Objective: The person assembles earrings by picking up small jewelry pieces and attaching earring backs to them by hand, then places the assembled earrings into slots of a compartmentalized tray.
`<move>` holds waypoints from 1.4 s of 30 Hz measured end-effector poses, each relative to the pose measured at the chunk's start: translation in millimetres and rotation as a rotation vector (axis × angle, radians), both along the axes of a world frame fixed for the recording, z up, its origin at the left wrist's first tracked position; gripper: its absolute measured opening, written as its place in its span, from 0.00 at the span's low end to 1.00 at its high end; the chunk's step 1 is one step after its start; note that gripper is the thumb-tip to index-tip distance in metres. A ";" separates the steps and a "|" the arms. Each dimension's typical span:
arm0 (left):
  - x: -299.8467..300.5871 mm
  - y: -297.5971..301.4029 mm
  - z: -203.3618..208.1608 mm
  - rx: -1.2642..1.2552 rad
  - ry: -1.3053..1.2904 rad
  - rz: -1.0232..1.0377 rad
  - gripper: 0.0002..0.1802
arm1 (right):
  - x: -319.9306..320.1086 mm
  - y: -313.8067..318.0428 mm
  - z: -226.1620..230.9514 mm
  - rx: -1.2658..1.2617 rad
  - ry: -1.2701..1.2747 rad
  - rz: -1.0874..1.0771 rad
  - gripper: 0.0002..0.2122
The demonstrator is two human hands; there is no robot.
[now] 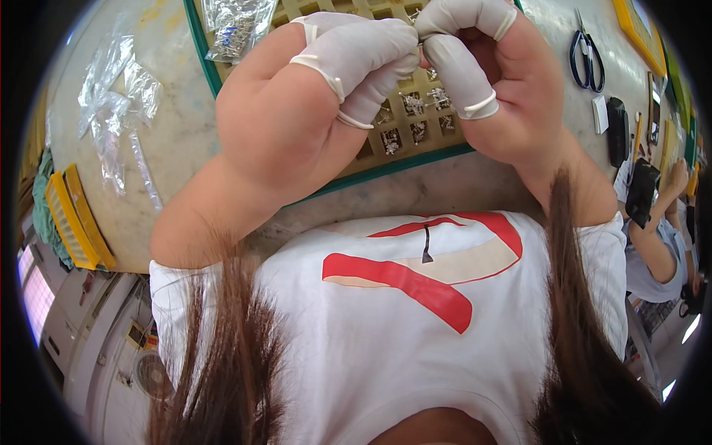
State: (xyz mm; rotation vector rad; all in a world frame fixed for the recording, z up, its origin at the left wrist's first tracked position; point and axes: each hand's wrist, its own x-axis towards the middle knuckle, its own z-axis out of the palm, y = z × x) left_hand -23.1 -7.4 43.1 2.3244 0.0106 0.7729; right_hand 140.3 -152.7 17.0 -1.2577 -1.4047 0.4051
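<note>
"Over the pale table [452, 182], how are the arms set?"

"Both bend inward from white sleeves, the left slanting up to the right, the right slanting up to the left. The left hand [356, 67] and the right hand [475, 63] meet at the fingertips, knuckles curled, over the tray [348, 180]."

"Are they gripping anything?"

"The fingers are drawn together in a pinch, tip to tip, but whatever may sit between them is hidden or too small; I cannot tell if either hand is closed on a piece."

"Count things for me, biggest first."

"1 green-rimmed tray with square compartments, right under the hands. By the table's left edge, what look like 2 yellow racks [70, 219], side by side. Crumpled clear plastic [107, 96] lies left of the tray; I cannot count its sheets. 1 clear bag [241, 22] with small metal parts rests at the tray's upper left. Far right, 1 pair of scissors [587, 63] with dark blue handles."

"And the smallest?"

"White finger covers [356, 48]: 3 show on the left hand, 2 on the right. Then silvery pieces [391, 141], lying in at least 6 compartments just below the fingers; too jumbled to count singly."
</note>
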 end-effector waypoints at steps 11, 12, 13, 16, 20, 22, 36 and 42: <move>1.9 1.7 -1.8 0.173 -0.048 0.079 0.11 | -14.3 -6.6 2.3 -0.272 0.539 0.040 0.07; 2.1 1.7 -1.0 0.174 -0.048 0.080 0.11 | -13.8 -6.0 1.6 -0.272 0.538 0.042 0.07; 2.5 2.0 -0.6 0.168 -0.044 0.080 0.11 | -13.5 -5.1 0.6 -0.238 0.534 0.051 0.07; 3.1 1.7 -2.2 0.158 -0.049 0.084 0.10 | -15.5 -1.7 -8.7 -0.142 0.568 0.074 0.08; 2.7 1.9 -2.7 0.148 -0.054 0.098 0.10 | -12.8 -3.5 -7.7 -0.134 0.613 0.134 0.09; 2.6 1.4 -2.1 0.154 -0.058 0.108 0.10 | -13.8 -4.1 -3.8 -0.144 0.606 0.123 0.09; 4.7 0.3 -0.9 0.153 -0.075 0.091 0.10 | -12.2 -3.7 -4.6 -0.074 0.388 -0.006 0.08; 3.0 1.7 -1.3 0.189 -0.047 0.069 0.09 | -3.0 -2.2 16.1 -0.108 -0.172 -0.119 0.06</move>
